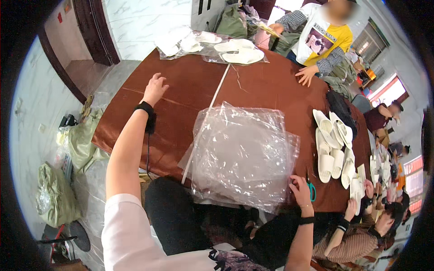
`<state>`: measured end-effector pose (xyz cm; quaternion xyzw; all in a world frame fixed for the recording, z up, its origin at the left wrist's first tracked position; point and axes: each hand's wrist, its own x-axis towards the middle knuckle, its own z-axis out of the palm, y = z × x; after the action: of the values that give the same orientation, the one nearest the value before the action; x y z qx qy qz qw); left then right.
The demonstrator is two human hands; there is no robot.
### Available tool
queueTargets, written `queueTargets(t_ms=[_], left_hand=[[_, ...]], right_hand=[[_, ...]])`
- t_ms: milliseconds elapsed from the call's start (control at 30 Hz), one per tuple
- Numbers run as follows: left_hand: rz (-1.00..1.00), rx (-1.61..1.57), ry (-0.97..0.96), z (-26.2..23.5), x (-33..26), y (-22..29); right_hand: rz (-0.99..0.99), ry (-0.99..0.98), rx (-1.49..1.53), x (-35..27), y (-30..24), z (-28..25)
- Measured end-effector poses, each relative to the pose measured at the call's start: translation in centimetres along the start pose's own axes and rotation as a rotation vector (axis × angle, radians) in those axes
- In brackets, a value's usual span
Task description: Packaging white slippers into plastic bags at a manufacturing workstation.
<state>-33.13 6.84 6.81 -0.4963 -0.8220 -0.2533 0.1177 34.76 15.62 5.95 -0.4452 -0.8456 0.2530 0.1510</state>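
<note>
My left hand [156, 89] reaches out over the left part of the brown-covered table [185, 86]. Its fingers are loosely bent and apart, with nothing in them. A pile of clear plastic bags [239, 153] lies flat in front of me. Beside its lower right corner, my right hand [301, 192] has its fingers apart and lightly bent, the fingertips at the bags' edge. I cannot tell whether they touch the plastic. Scissors with a teal handle [312, 192] lie just right of that hand. Black bands circle both my wrists.
Several cream slippers [330, 149] stand at the table's right. More slippers [242, 52] lie on plastic at the far edge. A person in a yellow and white top [332, 40] rests a hand on the table. Another person's hands [355, 203] hold slippers at right. Green sacks [56, 194] stand left.
</note>
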Motion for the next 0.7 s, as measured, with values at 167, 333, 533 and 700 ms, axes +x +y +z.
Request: queueTargets(t_ms=[167,333,533,700], left_hand=[[-0.167,0.031,-0.005,5.5,2.5,-6.1],[-0.295,0.118,-0.151,7.1,6.2,-4.9],[-0.27,0.236,-0.229,9.0,12.3,-7.5],[-0.262,0.227,-0.266,9.3,14.2,-9.0]], right_hand=[[0.07,-0.062,-0.001,1.2,-0.2,0.1],[0.171,-0.064,-0.084,1.4,0.1,0.4],[0.224,-0.043,-0.07,2.8,-1.2,1.2],[0.34,-0.043,-0.034,3.7,-1.8,1.5]])
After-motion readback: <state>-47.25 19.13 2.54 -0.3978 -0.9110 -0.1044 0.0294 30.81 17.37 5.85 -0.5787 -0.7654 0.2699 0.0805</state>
